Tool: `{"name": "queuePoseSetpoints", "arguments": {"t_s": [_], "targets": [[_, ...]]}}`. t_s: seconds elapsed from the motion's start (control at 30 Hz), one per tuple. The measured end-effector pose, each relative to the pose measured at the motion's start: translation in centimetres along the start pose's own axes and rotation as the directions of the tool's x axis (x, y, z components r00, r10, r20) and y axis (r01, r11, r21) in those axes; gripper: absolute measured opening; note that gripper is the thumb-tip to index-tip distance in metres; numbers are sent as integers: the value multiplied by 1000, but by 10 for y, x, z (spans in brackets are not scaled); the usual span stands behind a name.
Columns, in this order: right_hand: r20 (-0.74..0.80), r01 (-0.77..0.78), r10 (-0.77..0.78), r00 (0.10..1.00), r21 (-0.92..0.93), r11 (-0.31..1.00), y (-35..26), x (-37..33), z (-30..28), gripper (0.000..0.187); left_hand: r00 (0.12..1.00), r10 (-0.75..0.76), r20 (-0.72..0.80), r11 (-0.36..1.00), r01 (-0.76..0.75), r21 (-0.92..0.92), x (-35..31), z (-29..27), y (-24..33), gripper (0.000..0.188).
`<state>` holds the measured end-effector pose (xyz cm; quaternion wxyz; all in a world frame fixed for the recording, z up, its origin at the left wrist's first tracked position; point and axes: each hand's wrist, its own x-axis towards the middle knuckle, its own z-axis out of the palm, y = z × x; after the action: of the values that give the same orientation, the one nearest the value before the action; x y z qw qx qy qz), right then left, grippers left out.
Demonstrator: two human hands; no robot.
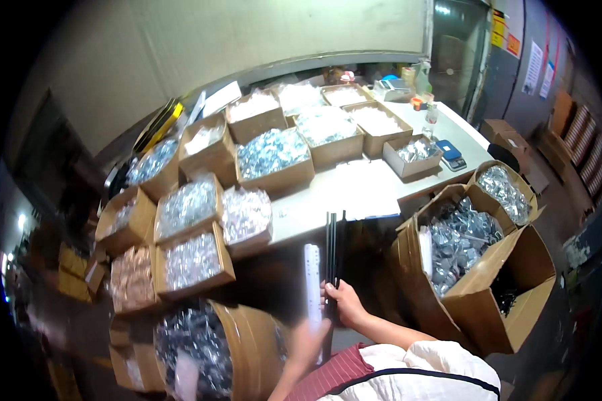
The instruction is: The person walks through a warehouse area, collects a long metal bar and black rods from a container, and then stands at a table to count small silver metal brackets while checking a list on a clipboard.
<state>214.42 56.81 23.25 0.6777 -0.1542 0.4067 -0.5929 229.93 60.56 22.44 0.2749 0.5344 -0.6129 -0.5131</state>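
Observation:
Upright in my right hand [344, 304] are a few thin black rods [332, 247], with the fingers closed round them and the thumb pointing up. Just left of them stands a long, narrow white tube-like piece [312, 281] with small dark spots. My left hand [308, 341], smeared by motion, is at the lower end of this white piece and seems to grip it. The white piece and the rods are side by side in front of my body, over the dark space before the table.
A white table [341, 194] carries several cartons of small bagged parts [274, 154], a blue scale [450, 152] and bottles. To my right stand large open cartons [502, 287] of bagged metal-looking parts. At lower left is another big carton [247, 347].

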Motion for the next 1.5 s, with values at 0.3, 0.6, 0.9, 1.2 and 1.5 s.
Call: {"name": "queuePoseSetpoints", "arguments": {"t_s": [0.3, 0.6, 0.9, 1.2, 1.5], "targets": [[-126, 264, -281, 951, -138, 955, -63, 125, 52, 26, 917, 216, 334, 976, -195, -96, 177, -39, 63, 30], [-375, 398, -370, 850, -2, 917, -248, 268, -66, 15, 732, 249, 634, 968, -157, -198, 341, 37, 157, 58], [-505, 400, -466, 727, -241, 884, -446, 352, -259, 22, 809, 386, 443, 625, -583, 520, 504, 136, 92, 65], [-613, 143, -526, 590, -561, 815, -447, 428, -320, 32, 752, 433, 496, 384, -652, 653, 578, 149, 91, 75], [-588, 314, -480, 651, -368, 875, -454, 381, -305, 31, 787, 436, 436, 401, -604, 689, 572, 132, 73, 74]]}}
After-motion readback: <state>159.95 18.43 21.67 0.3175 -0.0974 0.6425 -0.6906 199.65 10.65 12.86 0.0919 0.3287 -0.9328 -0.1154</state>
